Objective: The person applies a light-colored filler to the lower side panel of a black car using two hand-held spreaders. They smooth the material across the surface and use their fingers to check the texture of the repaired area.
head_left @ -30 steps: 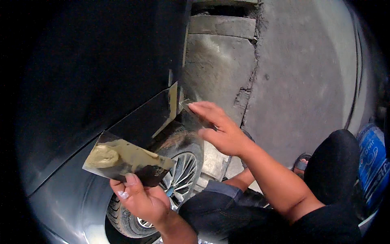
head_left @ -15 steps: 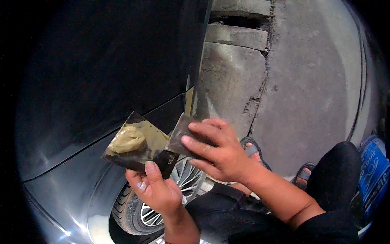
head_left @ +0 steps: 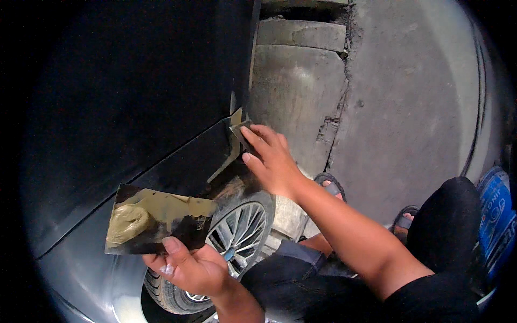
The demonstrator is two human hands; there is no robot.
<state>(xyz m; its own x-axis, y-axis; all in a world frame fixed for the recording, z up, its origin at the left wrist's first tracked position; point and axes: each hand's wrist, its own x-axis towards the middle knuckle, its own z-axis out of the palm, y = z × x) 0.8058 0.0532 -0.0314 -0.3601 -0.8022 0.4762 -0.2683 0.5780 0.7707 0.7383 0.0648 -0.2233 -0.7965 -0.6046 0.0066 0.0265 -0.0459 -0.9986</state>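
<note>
My left hand [head_left: 191, 269] grips the near edge of a dark, flat rectangular board [head_left: 186, 232], thumb on top. A thick lump of yellowish-tan putty [head_left: 128, 222] sits at the board's left end, with a thinner smear along its far edge. Up and to the right, my right hand [head_left: 273, 159] pinches a dark putty spreader [head_left: 240, 135], mostly hidden behind the fingers. The spreader's edge meets the lower edge of the black car body [head_left: 177, 156], by the panel seam ahead of the wheel arch. Tan putty [head_left: 235, 118] coats that strip of the body.
Below my hands is a car wheel [head_left: 239, 237] with silver spokes. Cracked concrete [head_left: 398, 107] runs along the right, beside a dark gap in the paving. My sandalled feet [head_left: 329, 185] rest on it, and a blue printed container [head_left: 494, 215] stands at far right.
My right hand has moved from the board up to the car's lower edge, bringing the spreader onto the putty strip. The board in my left hand has shifted down and left and turned flatter.
</note>
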